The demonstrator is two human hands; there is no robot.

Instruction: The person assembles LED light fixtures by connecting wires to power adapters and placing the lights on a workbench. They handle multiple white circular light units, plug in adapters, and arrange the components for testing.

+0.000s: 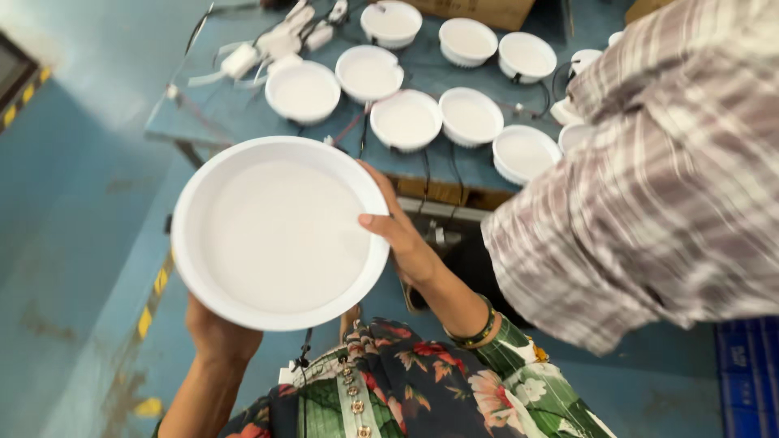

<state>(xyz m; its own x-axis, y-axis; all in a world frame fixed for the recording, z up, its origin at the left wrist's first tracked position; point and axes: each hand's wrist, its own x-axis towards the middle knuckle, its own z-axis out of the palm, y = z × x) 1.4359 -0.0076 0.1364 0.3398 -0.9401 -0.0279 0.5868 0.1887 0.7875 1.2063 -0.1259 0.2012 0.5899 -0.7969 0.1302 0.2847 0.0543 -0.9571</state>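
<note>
Head view: white round lamp (280, 234) face-up

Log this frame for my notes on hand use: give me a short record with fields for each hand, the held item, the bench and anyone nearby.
left hand: under the lamp's lower rim, supporting it
right hand: grips the right rim
held item: large round white lamp, face up
bench: blue, with about ten smaller round white lamps and wired white boxes
nearby: person in a plaid sleeve at right
</note>
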